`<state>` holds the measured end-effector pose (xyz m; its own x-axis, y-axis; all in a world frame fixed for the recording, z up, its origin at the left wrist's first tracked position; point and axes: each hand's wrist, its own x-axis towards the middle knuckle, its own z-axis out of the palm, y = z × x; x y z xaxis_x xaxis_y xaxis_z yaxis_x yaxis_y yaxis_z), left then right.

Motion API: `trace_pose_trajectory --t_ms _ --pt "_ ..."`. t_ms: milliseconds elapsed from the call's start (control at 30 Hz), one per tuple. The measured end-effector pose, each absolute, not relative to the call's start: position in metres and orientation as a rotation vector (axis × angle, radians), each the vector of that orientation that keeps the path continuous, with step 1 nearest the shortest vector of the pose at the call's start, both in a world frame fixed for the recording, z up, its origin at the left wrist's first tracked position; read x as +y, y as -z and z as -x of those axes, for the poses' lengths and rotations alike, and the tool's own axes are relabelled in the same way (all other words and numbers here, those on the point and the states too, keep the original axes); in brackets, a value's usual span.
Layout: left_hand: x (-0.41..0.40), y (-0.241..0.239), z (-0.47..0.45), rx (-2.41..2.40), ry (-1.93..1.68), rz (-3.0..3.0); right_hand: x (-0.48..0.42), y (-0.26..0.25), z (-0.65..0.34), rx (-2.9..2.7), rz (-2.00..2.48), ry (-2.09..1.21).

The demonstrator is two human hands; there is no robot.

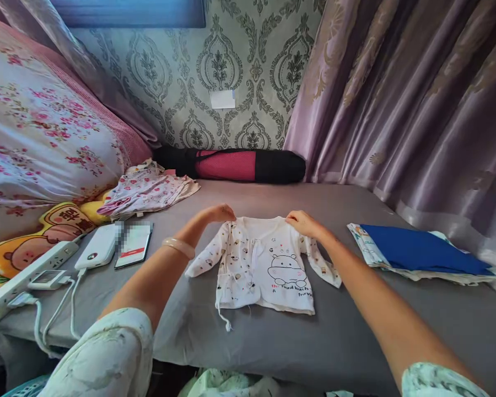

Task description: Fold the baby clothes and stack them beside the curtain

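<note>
A small white baby shirt (248, 270) lies spread on the grey bed sheet (339, 342), its front facing up. Its sleeves angle out to both sides, and a hippo drawing with lettering shows on one half. My left hand (221, 212) pinches the shirt at the shoulder on the left of the collar. At the opposite shoulder, my right hand (300, 220) grips the fabric with closed fingers. A tie string hangs loose at the lower left hem.
Folded clothes with a blue piece (421, 248) on top lie at right. To the left are printed baby clothes (149, 190), a phone (135, 245), a white power bank (99, 245), and a power strip (33, 270) with cables. A black and pink roll bag (227, 165) rests against the wall.
</note>
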<state>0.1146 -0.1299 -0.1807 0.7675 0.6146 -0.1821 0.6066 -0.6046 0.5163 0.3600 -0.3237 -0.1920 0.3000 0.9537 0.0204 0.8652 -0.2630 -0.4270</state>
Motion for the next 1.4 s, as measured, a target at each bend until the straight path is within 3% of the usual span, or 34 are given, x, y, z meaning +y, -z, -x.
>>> trace_pose_trajectory --t_ms 267,433,600,1000,1400 --pt "-0.145 0.228 -0.133 1.071 -0.175 -2.597 -0.323 0.228 -0.357 -1.768 2.421 -0.032" --pt "-0.140 0.236 -0.134 1.010 -0.324 -2.976 -0.313 0.230 -0.367 -1.841 2.525 0.050" --pt "-0.117 0.234 -0.142 0.823 -0.239 -3.193 -0.293 0.232 -0.379 -1.946 2.533 0.042" --pt "-0.054 0.234 -0.176 0.959 -0.194 -2.982 -0.238 0.227 -0.412 -2.019 2.508 0.014" --pt "-0.058 0.241 -0.208 1.142 -0.106 -2.722 -0.205 0.242 -0.408 -1.669 2.424 -0.162"
